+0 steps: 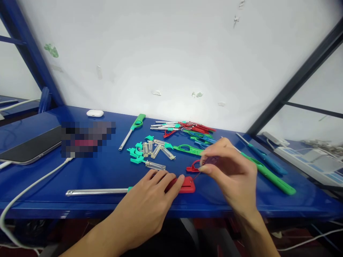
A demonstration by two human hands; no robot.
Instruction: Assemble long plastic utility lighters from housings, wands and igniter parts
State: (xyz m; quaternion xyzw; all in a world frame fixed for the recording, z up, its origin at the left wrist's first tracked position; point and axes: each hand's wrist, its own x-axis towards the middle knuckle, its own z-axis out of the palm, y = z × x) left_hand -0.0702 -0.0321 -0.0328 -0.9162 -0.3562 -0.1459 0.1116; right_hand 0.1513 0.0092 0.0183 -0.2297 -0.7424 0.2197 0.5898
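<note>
My left hand (155,200) is closed over a long-nosed lighter, pressing its red handle (189,185) to the blue table. The lighter's silver tube (99,192) points left, with a teal piece at its base. Above the handle's right end, my right hand (230,171) pinches a small screwdriver (197,175) with a thin shaft, whose tip meets the handle. Its purplish grip is mostly hidden by my fingers. Just behind, a red trigger-guard piece (192,167) lies loose. Several clear fuel tanks (155,166) and teal plastic parts (137,153) are scattered beyond my left hand.
A green lighter (138,123) lies at the back. Metal tubes and red parts (197,126) are piled near the wall. Green (278,178) and blue lighters (268,159) rest at right. At left are a tablet-like device (34,144), a white cable (40,182) and an earbud case (95,113).
</note>
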